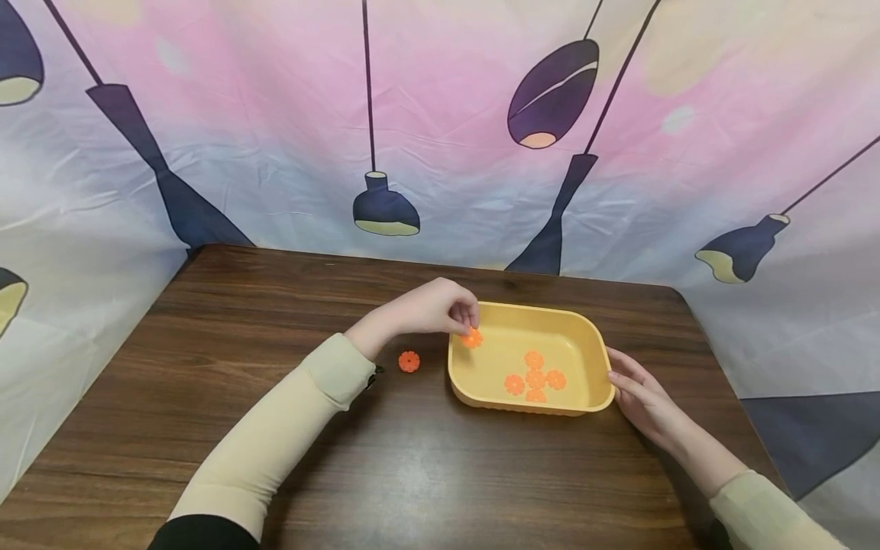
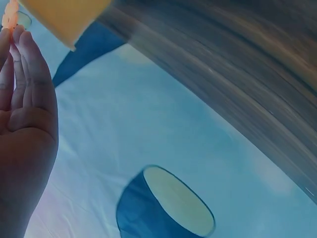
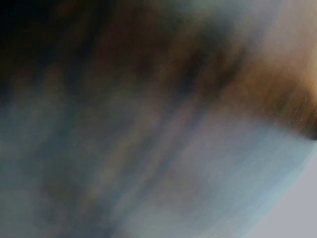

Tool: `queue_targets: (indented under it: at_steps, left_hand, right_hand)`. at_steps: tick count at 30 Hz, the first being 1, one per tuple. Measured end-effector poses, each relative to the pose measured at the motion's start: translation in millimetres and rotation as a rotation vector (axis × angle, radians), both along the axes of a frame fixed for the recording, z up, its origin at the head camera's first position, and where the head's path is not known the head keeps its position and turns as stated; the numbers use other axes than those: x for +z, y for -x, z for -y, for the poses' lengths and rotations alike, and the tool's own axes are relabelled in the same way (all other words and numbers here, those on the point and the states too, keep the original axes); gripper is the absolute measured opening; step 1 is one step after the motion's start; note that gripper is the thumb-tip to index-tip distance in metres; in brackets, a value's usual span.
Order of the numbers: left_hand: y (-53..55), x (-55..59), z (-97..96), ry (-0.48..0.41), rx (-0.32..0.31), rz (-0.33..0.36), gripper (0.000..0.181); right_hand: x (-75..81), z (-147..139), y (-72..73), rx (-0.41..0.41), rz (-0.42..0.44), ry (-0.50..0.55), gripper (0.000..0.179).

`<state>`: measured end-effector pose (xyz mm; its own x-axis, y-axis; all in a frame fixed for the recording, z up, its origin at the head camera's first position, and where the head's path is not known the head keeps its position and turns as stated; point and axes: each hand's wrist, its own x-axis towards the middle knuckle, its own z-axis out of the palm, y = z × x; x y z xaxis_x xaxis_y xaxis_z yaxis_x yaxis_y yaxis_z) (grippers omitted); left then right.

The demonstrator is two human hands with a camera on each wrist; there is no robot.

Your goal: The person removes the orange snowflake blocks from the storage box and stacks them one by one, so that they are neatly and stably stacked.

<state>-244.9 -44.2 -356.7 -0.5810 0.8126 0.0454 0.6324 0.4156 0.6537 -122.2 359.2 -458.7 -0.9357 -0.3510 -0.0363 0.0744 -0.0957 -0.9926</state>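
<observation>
My left hand (image 1: 440, 307) pinches an orange notched disc (image 1: 471, 338) between thumb and fingers, over the left end of a yellow basin (image 1: 529, 312). In the left wrist view the fingers of that hand (image 2: 25, 99) point up, the disc (image 2: 10, 14) at their tips. Several similar orange discs (image 1: 535, 380) lie on the basin's floor, towards its near side. Another disc (image 1: 409, 361) sits on the table, left of the basin. At the basin's right end, my right hand (image 1: 646, 401) holds the wall, thumb at the rim. The right wrist view is badly blurred.
The basin stands on a dark wood-grain table (image 1: 330, 290). A printed cloth (image 1: 289, 137) with lamp pictures hangs behind the table's far edge and along its sides.
</observation>
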Motion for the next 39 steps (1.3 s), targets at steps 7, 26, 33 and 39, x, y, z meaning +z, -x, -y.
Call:
queue_targets:
  at_steps: [7,26,33,39]
  left_hand:
    - [3.0,-0.1,27.8,-0.013,0.036,0.012,0.008]
    - [4.0,-21.5,71.5,0.059,0.08,0.202,0.008]
    - [4.1,-30.9,77.0,0.084,0.1,0.242,0.008]
    - [4.7,-37.8,80.3,0.085,0.101,0.255,0.009]
  right_hand:
    - [1.3,0,0.5,-0.003,0.003,0.002,0.041]
    - [2.8,0,0.9,-0.01,0.015,-0.029,0.04]
    - [3.0,0,0.9,-0.004,0.015,-0.024,0.041]
    - [2.1,0,0.0,-0.004,0.016,-0.018,0.041]
